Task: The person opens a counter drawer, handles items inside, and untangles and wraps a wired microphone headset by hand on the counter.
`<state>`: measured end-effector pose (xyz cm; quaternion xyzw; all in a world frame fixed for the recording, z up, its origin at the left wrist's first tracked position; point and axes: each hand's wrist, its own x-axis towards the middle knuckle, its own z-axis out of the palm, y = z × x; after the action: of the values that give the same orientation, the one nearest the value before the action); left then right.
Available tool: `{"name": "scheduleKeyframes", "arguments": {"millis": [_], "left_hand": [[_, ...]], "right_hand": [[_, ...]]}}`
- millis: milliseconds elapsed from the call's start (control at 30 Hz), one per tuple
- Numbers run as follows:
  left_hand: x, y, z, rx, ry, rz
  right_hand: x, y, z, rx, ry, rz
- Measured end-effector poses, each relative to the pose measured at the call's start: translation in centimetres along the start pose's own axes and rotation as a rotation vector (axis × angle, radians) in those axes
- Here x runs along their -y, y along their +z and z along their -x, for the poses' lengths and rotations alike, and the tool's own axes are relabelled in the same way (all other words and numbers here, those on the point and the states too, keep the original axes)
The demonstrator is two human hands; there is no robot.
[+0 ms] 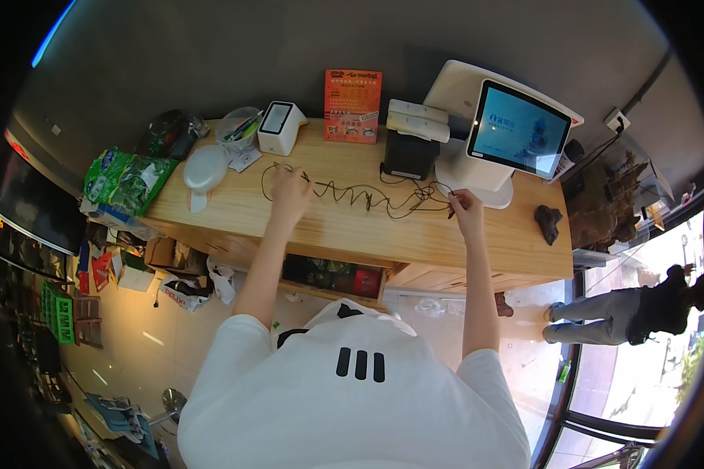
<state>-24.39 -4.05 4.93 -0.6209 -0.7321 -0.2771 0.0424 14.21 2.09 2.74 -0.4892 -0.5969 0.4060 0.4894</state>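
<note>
A thin dark cable lies in loose loops and kinks across the wooden counter. At its left end my left hand is low over the counter, its fingers closed on the cable near a loop. My right hand pinches the cable's other side between thumb and fingertips, just in front of the white base of the screen terminal. Between the hands the cable sags and tangles, most thickly below the black printer.
On the counter's left are a green bag, a white lidded container, a tub of pens and a white payment box. A red menu sign stands behind. A drawer is open below. A person stands at right.
</note>
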Motion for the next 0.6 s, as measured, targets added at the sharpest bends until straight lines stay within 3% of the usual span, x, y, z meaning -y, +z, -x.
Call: {"name": "scheduleKeyframes", "arguments": {"millis": [33, 100, 167, 200, 267, 300, 367, 400, 467, 600], "left_hand": [[-2.4, 0.5, 0.0, 0.038, 0.072, 0.195], [-7.7, 1.2, 0.1, 0.329, 0.172, 0.515], [-12.2, 1.3, 0.4, 0.670, 0.011, 0.776], [-13.2, 3.1, 0.9, 0.670, 0.014, 0.778], [-14.0, 7.8, 2.0, 0.546, -0.261, 1.211], [-14.1, 8.1, 2.1, 0.552, -0.253, 1.213], [-14.0, 8.6, 2.4, 0.667, -0.495, 1.289], [-13.7, 9.3, 2.4, 0.675, -0.491, 1.284], [-12.7, 10.6, 2.5, 0.561, -0.284, 1.220], [-11.3, 7.5, 1.2, 0.532, -0.216, 1.280]], "right_hand": [[1.1, 0.6, 0.2, 0.000, 0.000, 0.002], [2.8, 1.5, 0.4, 0.083, -0.019, -0.048], [4.0, 2.0, 0.6, 0.098, -0.034, -0.063], [4.7, 2.1, 0.8, 0.106, -0.037, -0.103], [5.3, 2.1, 0.9, 0.107, -0.043, -0.140], [5.4, 2.0, 0.8, 0.080, -0.053, -0.177], [5.7, 1.4, 0.9, 0.043, -0.061, -0.215], [6.0, 1.3, 1.0, 0.009, -0.051, -0.207], [5.7, 1.2, 1.0, -0.025, -0.036, -0.202], [2.7, 0.5, 0.3, -0.094, 0.008, -0.259]]}}
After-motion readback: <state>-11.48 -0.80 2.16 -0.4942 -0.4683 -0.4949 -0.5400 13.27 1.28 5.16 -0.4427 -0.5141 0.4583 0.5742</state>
